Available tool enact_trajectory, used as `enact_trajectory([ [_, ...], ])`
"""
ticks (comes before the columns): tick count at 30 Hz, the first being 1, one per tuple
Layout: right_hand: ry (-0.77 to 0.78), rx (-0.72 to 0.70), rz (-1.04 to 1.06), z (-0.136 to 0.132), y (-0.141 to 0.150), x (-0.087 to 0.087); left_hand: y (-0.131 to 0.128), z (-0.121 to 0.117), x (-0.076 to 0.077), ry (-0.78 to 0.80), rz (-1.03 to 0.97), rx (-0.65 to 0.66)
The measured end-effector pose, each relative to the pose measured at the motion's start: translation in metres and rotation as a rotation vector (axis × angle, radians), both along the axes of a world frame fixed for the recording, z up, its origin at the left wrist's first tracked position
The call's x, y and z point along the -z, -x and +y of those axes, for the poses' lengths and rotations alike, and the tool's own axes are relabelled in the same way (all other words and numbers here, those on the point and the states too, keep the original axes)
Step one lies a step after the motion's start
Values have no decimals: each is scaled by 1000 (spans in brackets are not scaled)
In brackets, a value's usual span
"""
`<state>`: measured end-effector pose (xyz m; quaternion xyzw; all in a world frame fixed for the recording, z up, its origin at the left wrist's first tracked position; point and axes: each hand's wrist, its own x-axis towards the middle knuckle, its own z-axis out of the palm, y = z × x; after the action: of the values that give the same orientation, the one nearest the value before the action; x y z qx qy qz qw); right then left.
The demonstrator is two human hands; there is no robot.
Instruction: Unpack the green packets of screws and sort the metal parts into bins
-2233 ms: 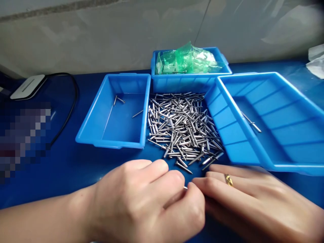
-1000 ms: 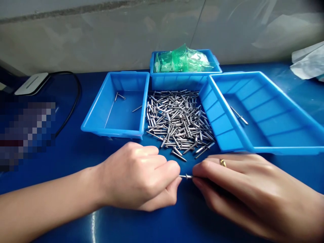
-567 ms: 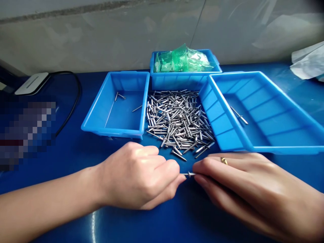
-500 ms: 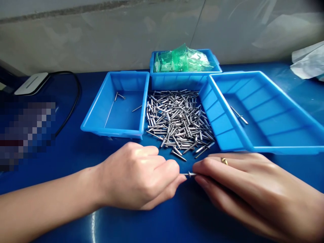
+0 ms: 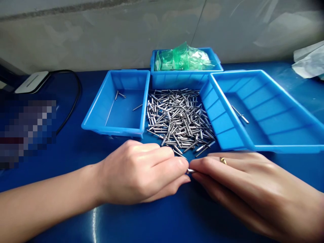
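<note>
Between my two hands is a blind rivet (image 5: 191, 171), small and silvery, with only a short length showing. My left hand (image 5: 144, 172) is closed, its thumb and forefinger pinching around the rivet's left end. My right hand (image 5: 243, 189), with a gold ring on one finger, pinches the other end, which its fingertips hide. Just beyond the fingers lies a mixed heap of metal rivets and screws (image 5: 179, 118) on the blue tabletop (image 5: 63, 216).
Left of the heap, a blue bin (image 5: 113, 130) contains a few screws. A larger blue bin (image 5: 288, 148) on the right has a rivet inside. Behind, another blue bin (image 5: 177, 79) holds green plastic bags (image 5: 179, 57). A black cable (image 5: 80, 87) and white device (image 5: 32, 82) lie left.
My left fingers have moved right and closer to my right fingertips, covering the rivet's thin pin and flange. The right hand has hardly moved.
</note>
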<state>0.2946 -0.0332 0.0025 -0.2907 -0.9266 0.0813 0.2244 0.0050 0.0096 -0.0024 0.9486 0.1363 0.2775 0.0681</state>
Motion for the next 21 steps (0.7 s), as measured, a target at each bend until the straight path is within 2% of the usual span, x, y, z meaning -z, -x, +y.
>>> enact_trajectory([
  [7,93,-53,4,1,3,1,-1,0,-4,1,-33,-18],
  [14,138,-65,14,3,1,-2,-1,0,-5,83,-56,-10],
  [21,128,103,26,-18,-13,22,-3,-4,-1,17,-74,9],
])
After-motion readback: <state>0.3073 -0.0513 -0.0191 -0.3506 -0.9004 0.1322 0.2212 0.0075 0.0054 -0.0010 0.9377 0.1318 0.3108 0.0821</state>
